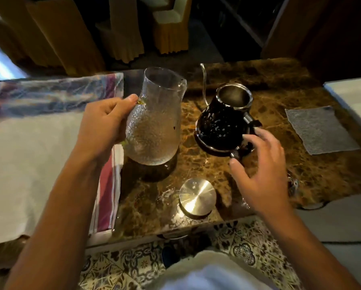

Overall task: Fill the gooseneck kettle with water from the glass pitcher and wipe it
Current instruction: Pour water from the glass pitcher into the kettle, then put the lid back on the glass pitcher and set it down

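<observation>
1. While the glass pitcher leans toward the kettle with its base near or on the counter, the biggest risk, as I judge it, is a slip: the textured glass looks wet, and the left hand holds it only by the handle side, so a loose grip could let it tip or drop onto the marble.
2. Water could be spilled on any further pour. The gooseneck kettle stands open just right of the pitcher, its black body already beaded with drops, and a misaimed stream would run over the rim onto the counter, where wet patches already shine near the steel lid.
3. The thin spout rises on the far side of the kettle, close to the pitcher's lip; a careless swing could knock it.
4. Left hand pose: forearm reaching in from low left, fingers curled around the pitcher's handle, thumb pressed on top near the neck.
5. Right hand pose: hovering by the kettle's handle, fingers spread and relaxed, holding nothing; fingertips near or just touching it, I cannot tell which.
6. The grey cloth lies flat, well apart to the right, untouched.
</observation>
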Action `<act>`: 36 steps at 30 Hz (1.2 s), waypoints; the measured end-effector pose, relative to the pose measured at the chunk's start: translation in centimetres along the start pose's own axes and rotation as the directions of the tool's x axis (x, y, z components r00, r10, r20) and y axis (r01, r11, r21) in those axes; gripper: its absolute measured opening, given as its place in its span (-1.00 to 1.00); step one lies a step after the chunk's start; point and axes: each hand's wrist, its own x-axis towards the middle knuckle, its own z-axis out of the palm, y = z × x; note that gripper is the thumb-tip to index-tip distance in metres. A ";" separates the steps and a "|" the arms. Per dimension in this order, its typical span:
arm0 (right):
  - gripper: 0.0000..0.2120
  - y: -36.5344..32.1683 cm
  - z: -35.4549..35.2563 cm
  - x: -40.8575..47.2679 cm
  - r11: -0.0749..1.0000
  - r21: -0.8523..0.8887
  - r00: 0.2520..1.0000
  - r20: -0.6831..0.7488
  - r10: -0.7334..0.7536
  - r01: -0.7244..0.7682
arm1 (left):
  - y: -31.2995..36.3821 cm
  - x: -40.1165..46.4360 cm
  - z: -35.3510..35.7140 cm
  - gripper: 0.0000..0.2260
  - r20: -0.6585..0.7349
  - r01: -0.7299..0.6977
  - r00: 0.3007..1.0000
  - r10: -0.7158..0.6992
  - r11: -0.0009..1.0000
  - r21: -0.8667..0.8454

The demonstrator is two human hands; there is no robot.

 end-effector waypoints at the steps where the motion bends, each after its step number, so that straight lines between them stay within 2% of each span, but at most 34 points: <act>1: -0.48 -0.4 0.3 -0.4 1.000 0.006 1.000 0.020 -0.009 0.008 | -0.4 -0.7 -0.2 -0.47 -0.046 -0.012 0.999 0.012 1.000 0.002; 4: -0.43 -1.5 1.7 -1.2 0.998 -0.011 0.973 0.222 -0.053 0.057 | -2.1 -2.6 -1.0 -0.54 -0.207 -0.083 0.974 0.093 0.995 0.059; 8: -0.22 -2.4 4.0 -1.8 0.965 -0.189 0.802 0.597 -0.034 0.181 | -4.7 -5.0 -1.0 -0.45 -0.332 -0.097 0.934 0.133 0.988 0.124; 11: -0.11 -2.5 5.1 -2.1 0.933 -0.252 0.696 0.718 0.002 0.258 | -5.7 -6.1 -0.5 -0.44 -0.398 -0.079 0.914 0.084 0.996 0.030; 15: 0.04 -2.1 6.2 -2.4 0.931 -0.266 0.680 0.733 0.026 0.252 | -6.6 -6.7 0.3 -0.46 -0.469 -0.077 0.878 0.097 0.995 0.061; 17: 0.05 -2.0 6.5 -2.2 0.922 -0.274 0.684 0.729 0.012 0.275 | -7.0 -6.9 0.6 -0.46 -0.506 -0.078 0.856 0.102 0.995 0.069; 24: -0.17 -1.6 6.9 -1.4 0.923 -0.180 0.679 0.726 -0.108 0.340 | -8.4 -7.5 1.9 -0.46 -0.559 -0.060 0.824 0.090 0.996 0.071; 28: -0.23 -1.4 6.6 -0.4 0.955 -0.102 0.680 0.723 -0.122 0.280 | -9.1 -7.6 2.1 -0.45 -0.575 -0.052 0.814 0.084 0.996 0.072; 31: -0.26 -2.1 5.7 1.0 0.978 0.027 0.718 0.676 -0.169 0.205 | -9.3 -7.9 2.4 -0.47 -0.579 -0.059 0.811 0.083 0.996 0.061; 33: -0.30 -2.9 4.9 2.3 0.978 0.119 0.770 0.603 -0.208 0.171 | -9.3 -8.2 2.5 -0.47 -0.573 -0.063 0.816 0.082 0.997 0.053; 36: -0.31 -4.5 4.0 4.4 0.959 0.220 0.834 0.483 -0.267 0.179 | -9.2 -8.6 2.9 -0.49 -0.552 -0.053 0.832 0.064 0.998 0.036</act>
